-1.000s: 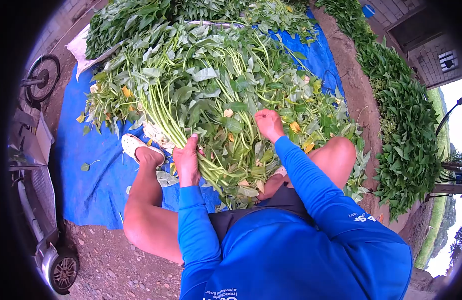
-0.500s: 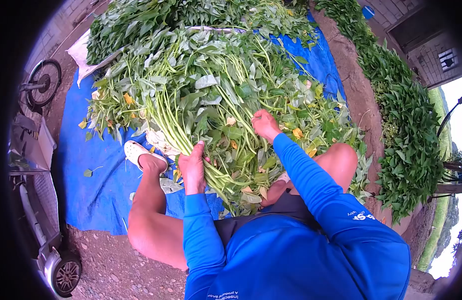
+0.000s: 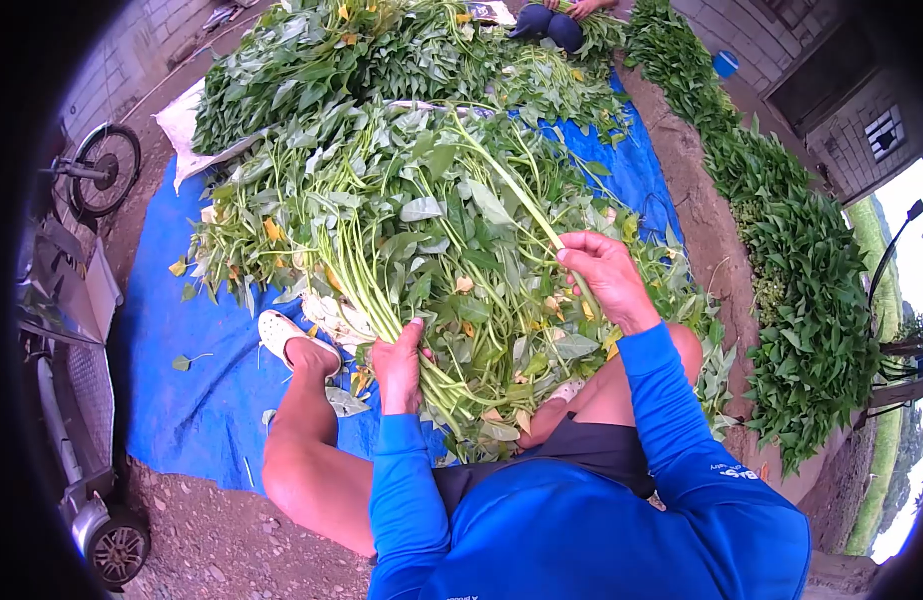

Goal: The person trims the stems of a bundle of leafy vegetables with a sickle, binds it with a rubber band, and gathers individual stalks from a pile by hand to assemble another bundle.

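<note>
My left hand (image 3: 399, 370) is closed round a bunch of long green leafy stems (image 3: 366, 275). Their cut ends stick out below the hand towards my lap, and the leaves point away from me. In my right hand (image 3: 606, 277) a leafy stem (image 3: 516, 190) is pinched between thumb and fingers, slanting up and to the left over the heap. Beneath both hands spreads a loose heap of leafy greens (image 3: 481, 270), with some yellow leaves mixed in.
Under the heap lies a blue tarp (image 3: 181, 400). More greens (image 3: 281, 90) are piled at the back, near another person's hands (image 3: 583, 8). A row of greens (image 3: 781, 290) lines the right side. Wheels (image 3: 106, 170) and a vehicle (image 3: 76, 400) stand left.
My right hand has risen from the heap and moved right, now with a stem held up in it. My left hand keeps the bunch. The view has tilted up slightly, showing another person behind.
</note>
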The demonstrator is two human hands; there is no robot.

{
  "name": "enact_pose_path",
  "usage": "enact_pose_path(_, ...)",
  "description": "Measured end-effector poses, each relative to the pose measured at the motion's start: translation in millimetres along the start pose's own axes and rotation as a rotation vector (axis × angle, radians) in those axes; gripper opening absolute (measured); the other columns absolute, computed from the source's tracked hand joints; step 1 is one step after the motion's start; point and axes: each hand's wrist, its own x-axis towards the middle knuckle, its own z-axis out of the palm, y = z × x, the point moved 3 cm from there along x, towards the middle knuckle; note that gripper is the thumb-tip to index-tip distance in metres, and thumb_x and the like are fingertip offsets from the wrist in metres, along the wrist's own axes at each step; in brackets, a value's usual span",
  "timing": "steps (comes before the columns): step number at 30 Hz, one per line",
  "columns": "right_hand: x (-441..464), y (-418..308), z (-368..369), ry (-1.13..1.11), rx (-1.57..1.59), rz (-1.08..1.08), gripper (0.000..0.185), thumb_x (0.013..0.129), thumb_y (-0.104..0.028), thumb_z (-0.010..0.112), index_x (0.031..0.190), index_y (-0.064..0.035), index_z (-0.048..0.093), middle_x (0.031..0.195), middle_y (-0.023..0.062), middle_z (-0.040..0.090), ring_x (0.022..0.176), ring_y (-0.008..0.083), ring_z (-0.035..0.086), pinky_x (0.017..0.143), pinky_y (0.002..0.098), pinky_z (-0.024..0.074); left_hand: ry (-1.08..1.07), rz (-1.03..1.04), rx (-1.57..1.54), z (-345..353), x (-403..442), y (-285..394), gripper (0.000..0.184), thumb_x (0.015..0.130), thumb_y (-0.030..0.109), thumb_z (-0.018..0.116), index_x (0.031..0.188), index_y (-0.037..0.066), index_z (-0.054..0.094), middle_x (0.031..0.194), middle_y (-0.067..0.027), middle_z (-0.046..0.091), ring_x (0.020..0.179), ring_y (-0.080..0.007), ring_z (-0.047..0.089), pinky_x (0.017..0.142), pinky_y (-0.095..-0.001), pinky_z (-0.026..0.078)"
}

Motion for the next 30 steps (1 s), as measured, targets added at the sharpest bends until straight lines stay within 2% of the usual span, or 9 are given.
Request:
enact_pose_path(4, -17.6, -9.3, 8.3, 0.148, -0.154, -0.159, 0.028, 0.097, -0.014, 0.075, 0.12, 0.0009, 0.073, 0.092, -0.0002, 0.068, 0.072, 0.006, 0.058, 0.063, 0.0262, 0.0509, -0.021, -0.003, -0.028, 8.6, 1.5, -2.2, 0.019, 0.099, 0.015, 0.076, 0.106, 0.004, 0.063, 0.079, -0.0013, 0.061, 0.055, -0.0115, 0.056, 0.048, -0.0274, 0.049)
enact_pose_path(6, -16.6, -2.9, 19.8, 0.246, -0.284, -0.378, 0.03, 0.095, -0.014, 0.077, 0.122, -0.0017, 0.075, 0.092, -0.0004, 0.069, 0.075, 0.007, 0.061, 0.067, 0.0252, 0.0521, -0.018, -0.031, -0.007, 9.1, 1.0, -4.9, 0.02, 0.099, 0.016, 0.076, 0.107, 0.005, 0.062, 0.079, -0.0011, 0.061, 0.054, -0.0115, 0.056, 0.048, -0.0273, 0.049)
enact_pose_path(9, -36.4, -1.7, 47.2, 0.292, -0.463, -0.44, 0.032, 0.094, -0.012, 0.077, 0.123, 0.0014, 0.074, 0.098, 0.0038, 0.067, 0.075, 0.009, 0.061, 0.069, 0.0274, 0.0531, -0.027, -0.018, -0.073, 15.6, 2.0, -9.2, 0.023, 0.099, 0.02, 0.078, 0.107, 0.005, 0.063, 0.079, -0.0004, 0.06, 0.054, -0.0116, 0.056, 0.048, -0.0272, 0.05)
enact_pose_path(18, -88.9, 147.1, 130.1, -0.195, -0.342, -0.001, 0.034, 0.096, -0.015, 0.076, 0.125, 0.0031, 0.074, 0.099, 0.008, 0.071, 0.086, 0.015, 0.067, 0.077, 0.0305, 0.0557, -0.139, -0.116, -0.249, 2.3, 27.4, -70.1, 0.039, 0.102, 0.048, 0.075, 0.102, 0.011, 0.062, 0.08, -0.0003, 0.059, 0.063, -0.0143, 0.062, 0.058, -0.0308, 0.056)
enact_pose_path(22, -90.7, 155.1, 132.6, -0.192, -0.266, 0.028, 0.036, 0.098, -0.021, 0.075, 0.126, 0.0008, 0.075, 0.107, 0.017, 0.076, 0.097, 0.0238, 0.072, 0.089, 0.0356, 0.0574, -0.132, -0.108, -0.205, -5.5, 21.9, -77.1, 0.037, 0.098, 0.041, 0.082, 0.102, 0.008, 0.065, 0.084, -0.0013, 0.063, 0.065, -0.0134, 0.062, 0.057, -0.0307, 0.054)
enact_pose_path(24, -80.8, 172.1, 138.3, -0.412, -0.262, 0.012, 0.036, 0.098, -0.024, 0.076, 0.124, 0.0003, 0.076, 0.11, 0.017, 0.076, 0.097, 0.0248, 0.073, 0.089, 0.036, 0.0575, -0.147, -0.132, -0.07, -6.9, 22.7, -78.1, 0.025, 0.092, 0.016, 0.083, 0.107, 0.002, 0.068, 0.092, -0.0041, 0.07, 0.064, -0.0123, 0.062, 0.057, -0.0288, 0.05)
enact_pose_path(25, -72.7, 150.8, 133.9, -0.543, -0.41, -0.054, 0.035, 0.098, -0.027, 0.076, 0.121, -0.0007, 0.078, 0.106, 0.0162, 0.077, 0.094, 0.0242, 0.074, 0.088, 0.0369, 0.058, -0.099, -0.106, -0.012, -8.7, 19.6, -70.3, 0.023, 0.092, 0.013, 0.082, 0.107, 0.001, 0.068, 0.09, -0.0039, 0.07, 0.064, -0.0124, 0.061, 0.057, -0.0286, 0.05)
enact_pose_path(28, -13.1, 153.6, 105.5, 0.039, -0.349, 0.066, 0.027, 0.099, -0.025, 0.072, 0.109, -0.0018, 0.08, 0.101, 0.0182, 0.079, 0.094, 0.0283, 0.076, 0.089, 0.0397, 0.0588, 0.047, 0.075, 0.021, -11.7, 10.8, -46.9, 0.019, 0.092, 0.009, 0.077, 0.106, 0.001, 0.067, 0.083, -0.0043, 0.068, 0.059, -0.0134, 0.061, 0.055, -0.0292, 0.051)
enact_pose_path(30, 36.2, 180.3, 87.1, 0.254, -0.561, -0.118, 0.022, 0.097, -0.02, 0.068, 0.104, -0.0027, 0.079, 0.102, 0.021, 0.078, 0.095, 0.0373, 0.076, 0.091, 0.0446, 0.0593, 0.029, 0.066, -0.007, -15.4, 7.3, -29.6, 0.021, 0.091, 0.009, 0.079, 0.107, 0.001, 0.068, 0.081, -0.0041, 0.068, 0.06, -0.0145, 0.063, 0.053, -0.0308, 0.052)
